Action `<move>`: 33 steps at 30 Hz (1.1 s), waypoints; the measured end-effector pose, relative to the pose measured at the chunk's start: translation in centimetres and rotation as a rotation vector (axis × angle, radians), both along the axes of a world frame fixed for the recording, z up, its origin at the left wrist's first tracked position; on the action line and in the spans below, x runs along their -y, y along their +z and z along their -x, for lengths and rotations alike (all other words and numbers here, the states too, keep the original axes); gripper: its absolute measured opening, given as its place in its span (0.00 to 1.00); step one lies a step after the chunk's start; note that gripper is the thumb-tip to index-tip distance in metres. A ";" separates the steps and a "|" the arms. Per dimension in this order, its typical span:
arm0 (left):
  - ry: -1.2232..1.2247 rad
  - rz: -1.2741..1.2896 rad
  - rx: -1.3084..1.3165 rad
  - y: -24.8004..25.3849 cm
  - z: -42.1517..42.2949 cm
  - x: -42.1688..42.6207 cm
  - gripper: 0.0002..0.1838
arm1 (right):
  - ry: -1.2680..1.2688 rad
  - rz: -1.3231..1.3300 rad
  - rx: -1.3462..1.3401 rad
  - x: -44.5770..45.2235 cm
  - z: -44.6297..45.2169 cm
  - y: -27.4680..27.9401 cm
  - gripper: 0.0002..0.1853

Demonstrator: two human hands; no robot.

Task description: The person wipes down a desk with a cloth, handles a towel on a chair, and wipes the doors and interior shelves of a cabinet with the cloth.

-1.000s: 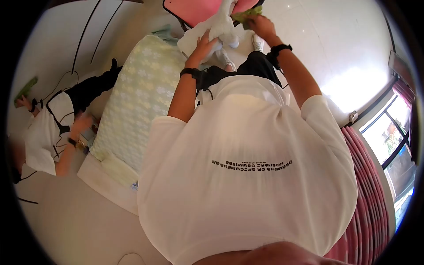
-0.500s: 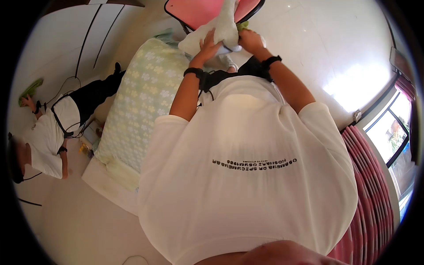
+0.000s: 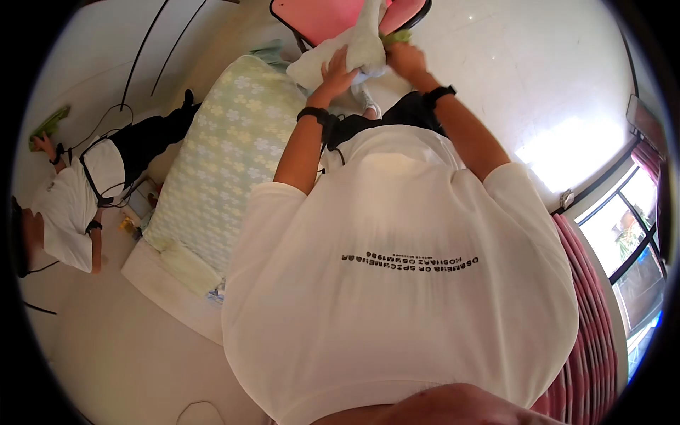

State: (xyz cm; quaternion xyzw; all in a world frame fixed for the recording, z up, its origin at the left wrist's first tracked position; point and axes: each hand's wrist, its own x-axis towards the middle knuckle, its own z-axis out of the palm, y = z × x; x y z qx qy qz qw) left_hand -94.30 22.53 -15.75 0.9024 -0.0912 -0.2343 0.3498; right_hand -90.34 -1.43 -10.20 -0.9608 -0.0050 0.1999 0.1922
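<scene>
My left hand (image 3: 338, 76) lies on a pale grey-white padded fabric thing (image 3: 365, 44), its fingers spread over the surface. I cannot make out what kind of thing it is; one narrow part points up toward the pink chair (image 3: 316, 20). Close to its right side, my right hand (image 3: 406, 61) is closed and slightly blurred by motion. A bit of green cloth (image 3: 399, 35) sticks out beyond its knuckles. Part of the padded thing's underside is hidden by my hands.
A bed or mattress with a pale green flowered cover (image 3: 227, 134) lies left of me. Further left, a co-worker (image 3: 67, 202) in a white shirt holds a green cloth (image 3: 53, 126) against a pale panelled surface. Red curtains (image 3: 584, 319) hang beside the window at right.
My right hand has shifted slightly up and right, and more green cloth shows above it. My left hand stays on the padded thing. The co-worker's lower arm has moved slightly.
</scene>
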 end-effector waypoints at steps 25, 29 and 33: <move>0.164 -0.001 -0.127 -0.7 -1.2 0.0 0.44 | 0.223 0.000 -0.085 -3.2 1.2 -0.4 0.13; 0.340 0.167 -0.311 0.5 -2.0 -0.3 0.41 | 0.277 -0.208 0.070 0.3 -0.3 1.2 0.14; 0.407 0.229 -0.324 0.6 -1.9 0.0 0.41 | 0.212 -0.101 -0.032 4.7 -4.3 1.3 0.16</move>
